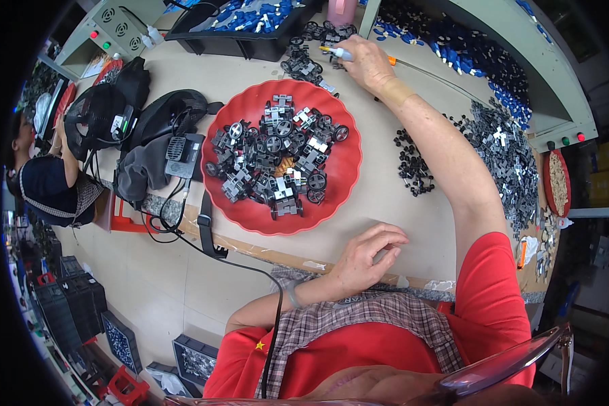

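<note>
At the far side of the table, my right hand [365,65] is closed round a small whitish tube [343,54] with a yellow tip pointing left. An orange piece [392,60] shows just right of that hand; whether it belongs to the tube I cannot tell. Small black toy-car chassis [304,66] with wheels lie in a row beneath and left of the tip. My left hand [375,250] rests near the front edge, loosely curled, thumb apart from the fingers, nothing visible in it. Left of centre, a red scalloped bowl [216,203] holds a heap of assembled grey-and-black chassis [277,145].
Grey parts [507,155] and blue-and-white parts [453,57] are piled at right, beside small black wheel pieces [413,162]. A black tray [203,46] of blue parts stands far left. Black fans [172,111] and cables lie left; another person [57,183] sits beyond.
</note>
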`<state>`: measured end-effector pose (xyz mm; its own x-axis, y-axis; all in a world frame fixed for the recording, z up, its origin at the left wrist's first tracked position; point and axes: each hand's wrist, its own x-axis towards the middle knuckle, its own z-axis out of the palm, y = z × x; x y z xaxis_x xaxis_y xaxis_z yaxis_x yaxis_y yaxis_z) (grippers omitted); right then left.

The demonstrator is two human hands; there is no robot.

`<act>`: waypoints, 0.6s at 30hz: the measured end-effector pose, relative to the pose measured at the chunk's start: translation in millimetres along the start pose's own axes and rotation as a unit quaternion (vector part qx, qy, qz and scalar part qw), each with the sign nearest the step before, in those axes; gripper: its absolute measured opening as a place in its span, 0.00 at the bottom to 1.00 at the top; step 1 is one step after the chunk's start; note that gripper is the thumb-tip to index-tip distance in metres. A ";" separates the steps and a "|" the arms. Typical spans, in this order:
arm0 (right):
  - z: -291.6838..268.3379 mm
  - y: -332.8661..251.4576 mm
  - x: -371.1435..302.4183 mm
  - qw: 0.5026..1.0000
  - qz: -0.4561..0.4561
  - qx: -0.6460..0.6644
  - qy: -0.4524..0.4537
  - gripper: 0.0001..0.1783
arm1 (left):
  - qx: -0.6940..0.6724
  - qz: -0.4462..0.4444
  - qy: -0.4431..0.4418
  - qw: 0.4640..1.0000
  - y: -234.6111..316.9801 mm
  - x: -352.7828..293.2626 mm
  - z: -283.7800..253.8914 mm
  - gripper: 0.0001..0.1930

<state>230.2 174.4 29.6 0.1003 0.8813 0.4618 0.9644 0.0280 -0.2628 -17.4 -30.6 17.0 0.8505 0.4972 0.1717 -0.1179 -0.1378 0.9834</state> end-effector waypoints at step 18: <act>-140.3 -106.9 -233.5 0.547 0.444 0.706 -0.069 0.09 | -0.095 0.056 0.174 0.978 2.6 -0.3 1.4 0.28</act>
<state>138.1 -100.6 68.7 0.2634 0.8678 -0.4214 -0.6100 -0.1886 -0.7696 -17.3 -32.4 19.4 0.6037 0.7547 0.2567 -0.3224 -0.0634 0.9445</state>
